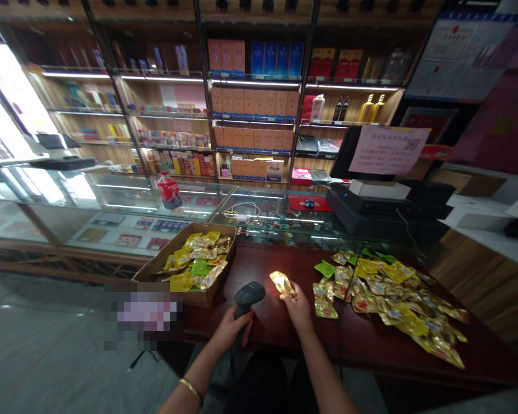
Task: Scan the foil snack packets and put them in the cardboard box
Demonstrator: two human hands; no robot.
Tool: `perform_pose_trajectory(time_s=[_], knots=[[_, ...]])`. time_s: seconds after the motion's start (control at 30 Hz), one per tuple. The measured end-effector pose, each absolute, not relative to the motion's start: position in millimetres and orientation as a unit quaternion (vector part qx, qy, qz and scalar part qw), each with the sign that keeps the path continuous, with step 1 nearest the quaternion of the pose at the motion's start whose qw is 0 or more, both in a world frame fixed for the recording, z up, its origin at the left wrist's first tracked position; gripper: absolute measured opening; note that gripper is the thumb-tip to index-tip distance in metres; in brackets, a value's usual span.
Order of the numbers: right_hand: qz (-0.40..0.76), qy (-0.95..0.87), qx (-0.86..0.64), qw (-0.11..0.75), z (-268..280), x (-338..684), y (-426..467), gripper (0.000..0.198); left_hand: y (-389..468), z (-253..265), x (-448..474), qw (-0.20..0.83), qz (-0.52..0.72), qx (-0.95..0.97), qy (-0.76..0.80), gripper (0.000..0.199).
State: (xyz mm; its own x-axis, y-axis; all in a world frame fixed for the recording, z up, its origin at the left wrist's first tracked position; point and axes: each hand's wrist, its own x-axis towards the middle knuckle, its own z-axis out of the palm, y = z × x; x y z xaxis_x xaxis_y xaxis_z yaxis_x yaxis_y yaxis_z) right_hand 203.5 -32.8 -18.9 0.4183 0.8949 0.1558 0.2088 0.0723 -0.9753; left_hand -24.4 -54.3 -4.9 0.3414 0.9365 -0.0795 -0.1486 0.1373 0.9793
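My left hand [232, 329] is wrapped round the handle of a dark barcode scanner [249, 293], whose head points toward the right. In my right hand [299, 307] is a small gold foil snack packet [280, 283], pinched at its lower end and brightly lit, a short way from the scanner. To the right a heap of gold, yellow and green packets [388, 293] lies spread on the dark red table [259, 261]. On the left, more such packets [198, 256] fill an open cardboard box [207, 296].
Beyond the table stands a glass counter [194, 210] with a red-labelled bottle [169, 190]. A mouse [309, 203] rests on a red pad, beside a monitor [349, 152] with a paper sheet. A dark cable [343, 322] crosses the table. Stocked shelves [254, 80] line the wall.
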Motion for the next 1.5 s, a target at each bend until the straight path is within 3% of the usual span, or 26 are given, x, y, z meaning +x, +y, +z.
perform_pose_trajectory(time_s=[0.77, 0.87, 1.0, 1.17, 1.27, 1.4, 1.5], knots=[[0.286, -0.447, -0.645, 0.551, -22, 202, -29, 0.054, -55, -5, -25, 0.651, 0.417, 0.521, 0.362, 0.041], [0.262, -0.454, -0.639, 0.563, -23, 202, -29, 0.051, -54, -5, -27, 0.658, 0.424, 0.505, 0.364, 0.046], [0.265, -0.459, -0.640, 0.556, -24, 202, -28, 0.046, -53, -5, -28, 0.659, 0.417, 0.512, 0.361, 0.040], [0.327, -0.364, -0.623, 0.611, -27, 213, -25, 0.053, -54, -7, -23, 0.648, 0.434, 0.496, 0.382, 0.041], [0.357, -0.304, -0.617, 0.631, -9, 209, -16, 0.050, -52, -7, -18, 0.643, 0.440, 0.482, 0.401, 0.048], [0.406, -0.357, -0.566, 0.622, 52, 158, 2, 0.039, -52, -4, -18, 0.651, 0.429, 0.476, 0.408, 0.054], [0.489, -0.437, -0.473, 0.588, 88, 106, 32, 0.054, -50, -3, -23, 0.639, 0.429, 0.481, 0.419, 0.052]])
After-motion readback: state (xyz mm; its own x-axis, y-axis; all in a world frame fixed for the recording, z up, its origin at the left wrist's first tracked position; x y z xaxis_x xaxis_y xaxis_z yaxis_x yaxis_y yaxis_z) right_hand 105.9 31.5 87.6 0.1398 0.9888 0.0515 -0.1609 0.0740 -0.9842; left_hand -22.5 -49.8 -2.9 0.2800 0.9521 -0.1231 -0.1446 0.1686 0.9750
